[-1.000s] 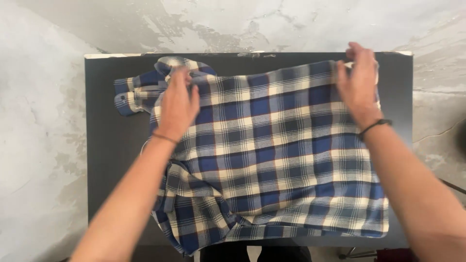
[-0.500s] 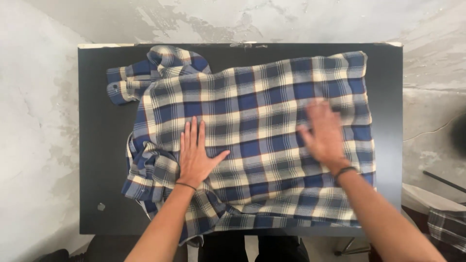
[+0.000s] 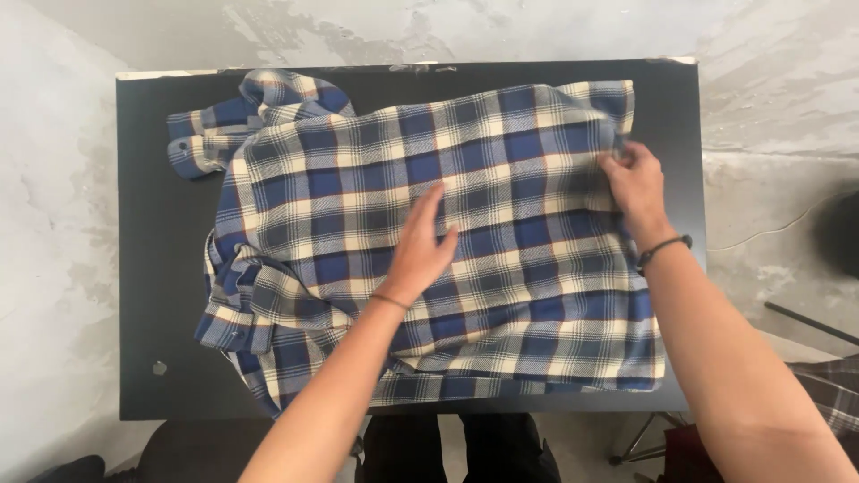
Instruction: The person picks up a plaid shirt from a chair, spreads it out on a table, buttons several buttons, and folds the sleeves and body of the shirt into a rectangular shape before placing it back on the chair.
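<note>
A blue, white and cream plaid shirt [image 3: 376, 170] lies spread over a black table [image 3: 152, 268], collar and a cuffed sleeve at the far left, another sleeve bunched at the near left. My left hand [image 3: 423, 246] rests flat on the middle of the shirt, fingers together and pointing away. My right hand [image 3: 633, 183] is at the shirt's right side near the far corner, fingers curled and pinching the fabric edge. Each wrist has a thin dark band.
The table stands on a mottled grey concrete floor [image 3: 54, 224]. A small pale speck [image 3: 159, 368] lies on the table's near left. More plaid cloth [image 3: 828, 394] and a thin dark rod [image 3: 805, 322] show at the right, off the table.
My left hand slid from the near-left part of the shirt toward its middle. My right hand moved from the shirt's centre-right out to the right edge and closed on the fabric.
</note>
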